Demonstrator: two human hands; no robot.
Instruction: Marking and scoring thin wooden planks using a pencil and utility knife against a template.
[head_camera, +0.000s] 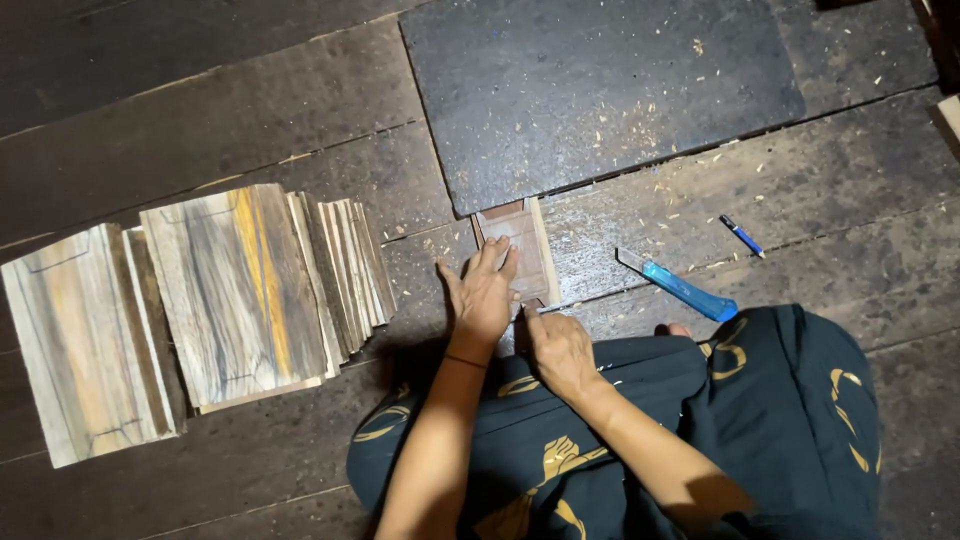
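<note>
Step in hand: a small wooden piece (520, 252) lies flat on the plank floor (250, 120), seemingly being held still and worked at its near end.
Left hand (482, 295): palm down, fingers spread open, pressing on the piece's left edge.
Right hand (556, 345): fingers curled shut at the near end; whether they pinch a tool, I cannot tell.
Next move calls for: probably steady downward pressure to stop slipping.
Nearby: stacked wooden panels (200, 300) left; blue utility knife (680, 287) and blue pen (742, 236) right.

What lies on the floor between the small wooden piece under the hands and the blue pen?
A blue-handled utility knife lies there, seen in the head view.
</note>
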